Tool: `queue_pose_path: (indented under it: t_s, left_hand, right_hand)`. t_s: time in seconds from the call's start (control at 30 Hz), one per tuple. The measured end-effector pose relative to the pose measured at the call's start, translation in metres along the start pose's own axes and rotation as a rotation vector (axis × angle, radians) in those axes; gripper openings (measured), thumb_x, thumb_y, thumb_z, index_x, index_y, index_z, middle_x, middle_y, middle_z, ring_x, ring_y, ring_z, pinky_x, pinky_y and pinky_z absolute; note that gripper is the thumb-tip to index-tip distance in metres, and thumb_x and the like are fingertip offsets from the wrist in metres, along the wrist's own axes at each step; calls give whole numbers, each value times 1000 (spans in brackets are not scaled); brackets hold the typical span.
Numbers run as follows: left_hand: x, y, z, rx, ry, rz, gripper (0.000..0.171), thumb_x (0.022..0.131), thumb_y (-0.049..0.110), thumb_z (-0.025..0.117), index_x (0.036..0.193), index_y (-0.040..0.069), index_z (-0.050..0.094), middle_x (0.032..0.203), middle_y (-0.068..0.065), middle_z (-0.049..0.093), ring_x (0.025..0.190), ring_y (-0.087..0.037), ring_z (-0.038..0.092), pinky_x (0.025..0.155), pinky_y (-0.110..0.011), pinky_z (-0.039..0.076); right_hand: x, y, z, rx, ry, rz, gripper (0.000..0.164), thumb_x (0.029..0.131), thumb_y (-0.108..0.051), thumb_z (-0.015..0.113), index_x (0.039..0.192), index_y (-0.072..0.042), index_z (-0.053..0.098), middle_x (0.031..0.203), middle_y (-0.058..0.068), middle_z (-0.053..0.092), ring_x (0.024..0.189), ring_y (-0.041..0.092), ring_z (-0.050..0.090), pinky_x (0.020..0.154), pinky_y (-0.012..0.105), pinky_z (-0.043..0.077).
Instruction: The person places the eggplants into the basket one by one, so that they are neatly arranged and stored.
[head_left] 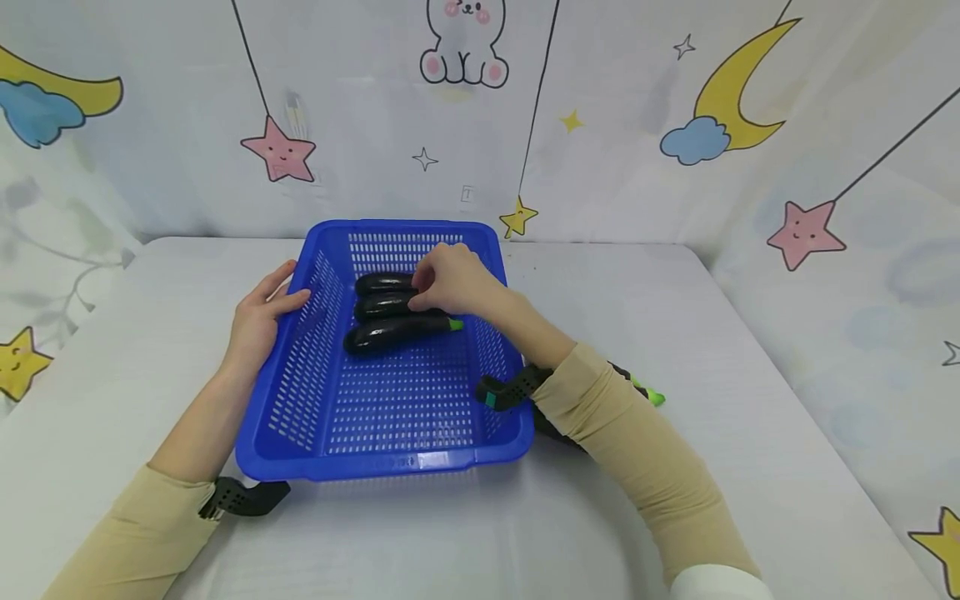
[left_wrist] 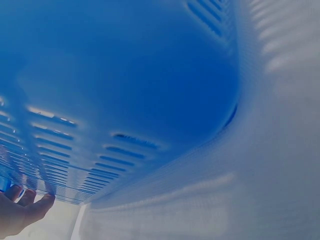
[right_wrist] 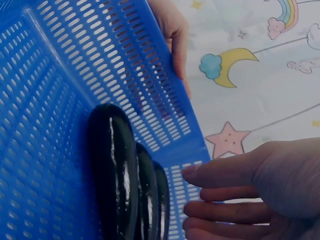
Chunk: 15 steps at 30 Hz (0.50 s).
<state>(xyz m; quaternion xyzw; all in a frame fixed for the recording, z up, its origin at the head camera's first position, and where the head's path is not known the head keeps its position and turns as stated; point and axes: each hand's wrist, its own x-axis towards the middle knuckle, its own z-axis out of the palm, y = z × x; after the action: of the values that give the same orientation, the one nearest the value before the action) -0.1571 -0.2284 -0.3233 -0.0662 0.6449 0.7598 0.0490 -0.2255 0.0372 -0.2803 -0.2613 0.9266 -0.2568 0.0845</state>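
Note:
A blue slotted plastic basket [head_left: 401, 408] holds three glossy dark eggplants [head_left: 397, 333] lying side by side toward its far end. My left hand [head_left: 257, 321] holds the basket's left rim, thumb over the edge and fingers along the outer wall. In the left wrist view, those fingers [left_wrist: 37, 207] touch the slotted side. Over the stem ends of the two farther eggplants hovers my right hand [head_left: 453, 279]. The right wrist view shows that hand [right_wrist: 260, 190] with fingers extended and nothing between them, apart from the eggplants [right_wrist: 112, 170].
More dark eggplants with green stems [head_left: 654, 397] lie right of the basket, partly hidden under my right forearm. A white cloth covers the table [head_left: 600, 300]. Behind and beside it hang white curtains [head_left: 360, 125] printed with stars and moons.

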Motion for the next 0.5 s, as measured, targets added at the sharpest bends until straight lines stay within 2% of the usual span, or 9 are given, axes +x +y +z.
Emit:
queue_pose_path:
  t_s: [0.13, 0.5]
  left_hand:
    - [0, 0, 0, 16, 3, -7, 70, 100, 27, 61, 160, 26, 25, 167, -6, 19, 145, -22, 37, 84, -11, 52]
    - [2, 0, 0, -1, -2, -11, 71, 100, 25, 62, 160, 25, 24, 167, -6, 20, 129, -12, 50, 84, -12, 52]
  right_hand:
    - [-4, 1, -8, 6, -8, -16, 24, 86, -24, 80, 102, -7, 76, 94, 2, 74, 89, 17, 65, 83, 32, 52]
    - [-24, 11, -33, 47, -9, -22, 23, 88, -24, 78, 103, -8, 76, 97, 4, 76, 92, 16, 68, 86, 30, 54]
